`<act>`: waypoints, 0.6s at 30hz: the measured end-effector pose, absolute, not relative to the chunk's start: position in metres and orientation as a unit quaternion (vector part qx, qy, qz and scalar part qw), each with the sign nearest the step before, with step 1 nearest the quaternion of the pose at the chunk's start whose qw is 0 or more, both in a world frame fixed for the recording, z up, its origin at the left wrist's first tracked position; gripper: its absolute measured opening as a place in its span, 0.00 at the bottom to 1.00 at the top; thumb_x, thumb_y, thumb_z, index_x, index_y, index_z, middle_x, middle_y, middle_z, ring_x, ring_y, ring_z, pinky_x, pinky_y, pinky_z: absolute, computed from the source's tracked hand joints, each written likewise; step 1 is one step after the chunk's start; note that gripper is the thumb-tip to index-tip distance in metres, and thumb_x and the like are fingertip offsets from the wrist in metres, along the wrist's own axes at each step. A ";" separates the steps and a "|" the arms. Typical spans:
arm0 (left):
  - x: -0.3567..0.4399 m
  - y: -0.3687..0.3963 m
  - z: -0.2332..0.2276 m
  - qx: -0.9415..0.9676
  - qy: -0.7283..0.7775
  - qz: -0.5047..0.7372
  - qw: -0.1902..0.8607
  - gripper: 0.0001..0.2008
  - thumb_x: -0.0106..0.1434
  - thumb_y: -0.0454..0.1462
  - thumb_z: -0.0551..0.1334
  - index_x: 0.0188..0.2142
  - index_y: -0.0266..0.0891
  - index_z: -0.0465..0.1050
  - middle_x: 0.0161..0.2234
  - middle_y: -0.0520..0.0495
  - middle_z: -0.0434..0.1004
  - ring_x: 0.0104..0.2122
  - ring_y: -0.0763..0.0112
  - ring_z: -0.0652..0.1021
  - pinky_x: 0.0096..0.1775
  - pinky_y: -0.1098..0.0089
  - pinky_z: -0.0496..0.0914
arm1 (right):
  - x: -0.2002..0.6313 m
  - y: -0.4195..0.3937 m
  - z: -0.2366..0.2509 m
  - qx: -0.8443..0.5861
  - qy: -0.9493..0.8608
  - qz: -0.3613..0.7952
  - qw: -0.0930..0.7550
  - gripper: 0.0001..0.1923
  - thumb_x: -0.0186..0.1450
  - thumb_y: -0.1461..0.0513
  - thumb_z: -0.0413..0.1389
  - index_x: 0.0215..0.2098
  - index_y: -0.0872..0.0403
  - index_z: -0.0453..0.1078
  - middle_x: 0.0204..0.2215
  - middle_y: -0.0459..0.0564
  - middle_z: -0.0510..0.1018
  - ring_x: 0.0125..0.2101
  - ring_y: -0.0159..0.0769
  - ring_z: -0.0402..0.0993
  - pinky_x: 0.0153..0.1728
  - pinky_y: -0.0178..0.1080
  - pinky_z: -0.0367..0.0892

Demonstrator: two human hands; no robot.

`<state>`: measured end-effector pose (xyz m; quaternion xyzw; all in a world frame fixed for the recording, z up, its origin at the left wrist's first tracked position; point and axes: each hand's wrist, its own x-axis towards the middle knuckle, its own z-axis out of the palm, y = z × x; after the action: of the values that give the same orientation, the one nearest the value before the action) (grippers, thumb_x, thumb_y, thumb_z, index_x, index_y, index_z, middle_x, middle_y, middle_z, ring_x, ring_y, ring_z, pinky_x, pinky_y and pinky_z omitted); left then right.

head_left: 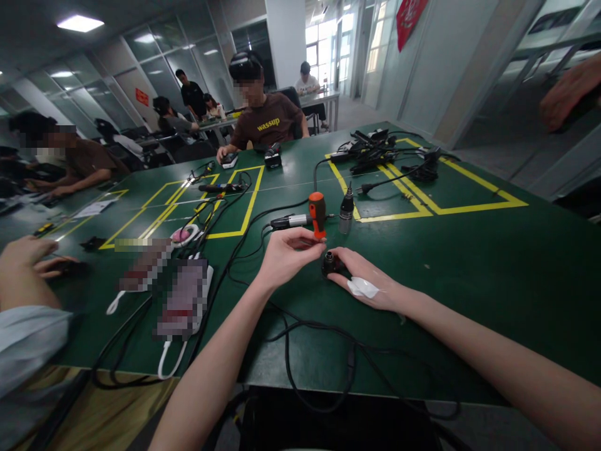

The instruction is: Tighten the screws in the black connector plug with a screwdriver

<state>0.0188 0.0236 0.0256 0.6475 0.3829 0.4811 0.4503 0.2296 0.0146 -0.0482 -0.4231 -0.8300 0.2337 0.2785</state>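
L hand (286,254) gripped orange screwdriver (318,215) upright; R hand (364,279) clasped small black part (330,263) just right of it, tip not yet engaged.

"wassup" on a person's brown T-shirt (268,125)

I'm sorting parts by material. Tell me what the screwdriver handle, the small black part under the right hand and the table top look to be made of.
Screwdriver: orange handle with a black grip band, matte, likely plastic or rubber; held upright by the left hand.
Small black part under the right hand: dark, faint sheen, plastic or metal, unclear.
Table top: green, smooth, slightly glossy with reflections, probably a coated board or mat.
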 end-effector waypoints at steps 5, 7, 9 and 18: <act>0.018 0.022 0.031 0.664 0.388 0.462 0.443 0.06 0.55 0.37 0.73 0.32 0.36 0.86 0.34 0.44 0.89 0.34 0.65 0.86 0.44 0.66 0.82 | 0.228 0.014 -0.046 -0.421 -0.833 0.229 0.277 0.14 0.71 0.63 0.61 0.53 0.52 0.69 0.47 0.57 0.80 0.46 0.50 0.79 0.51 0.55 0.76; 0.018 0.022 0.032 0.668 0.389 0.461 0.435 0.06 0.56 0.37 0.72 0.32 0.37 0.87 0.34 0.44 0.89 0.35 0.65 0.86 0.41 0.68 0.81 | 0.228 0.014 -0.045 -0.420 -0.834 0.229 0.275 0.14 0.71 0.63 0.60 0.54 0.52 0.68 0.48 0.57 0.80 0.48 0.50 0.78 0.52 0.55 0.75; 0.017 0.023 0.032 0.679 0.383 0.465 0.419 0.06 0.55 0.36 0.72 0.32 0.38 0.87 0.36 0.44 0.89 0.37 0.65 0.86 0.40 0.69 0.81 | 0.227 0.013 -0.044 -0.417 -0.836 0.226 0.278 0.15 0.71 0.63 0.61 0.55 0.52 0.68 0.48 0.57 0.80 0.48 0.50 0.79 0.53 0.55 0.75; 0.018 0.022 0.033 0.655 0.381 0.464 0.460 0.09 0.50 0.38 0.78 0.29 0.37 0.84 0.31 0.47 0.86 0.31 0.69 0.83 0.40 0.68 0.81 | 0.226 0.011 -0.037 -0.426 -0.835 0.227 0.264 0.15 0.71 0.63 0.61 0.55 0.53 0.69 0.49 0.58 0.80 0.49 0.51 0.79 0.54 0.56 0.75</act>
<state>0.0181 0.0223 0.0327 0.6547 0.3805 0.4637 0.4599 0.2262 0.0109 -0.0370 -0.4256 -0.8351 0.2274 0.2642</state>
